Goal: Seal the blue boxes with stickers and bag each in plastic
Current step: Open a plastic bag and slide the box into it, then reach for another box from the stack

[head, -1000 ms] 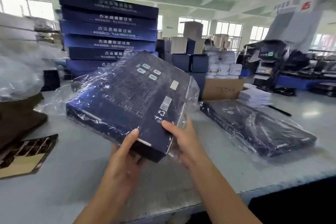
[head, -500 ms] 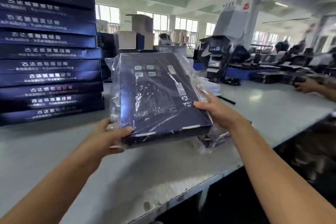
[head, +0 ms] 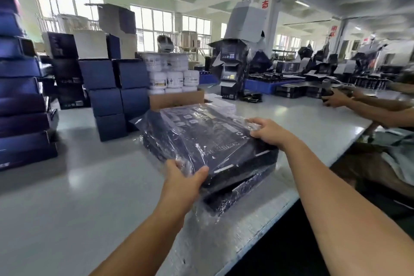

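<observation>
Bagged blue box [head: 201, 139] inside clear plastic bag [head: 145, 119] — lying atop a second bagged box [head: 235, 195] near the grey table [head: 89, 186] edge. Left hand [head: 183, 177] grips its near corner, thumb on top; right hand [head: 268, 132] pinches the far-right edge, fingers curled — both arms outstretched.

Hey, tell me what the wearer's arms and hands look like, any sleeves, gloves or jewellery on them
Both forearms are bare along all that shows; no sleeves reach into view. The left hand and right hand wear no gloves. No watch, bracelet or ring is visible.
</observation>
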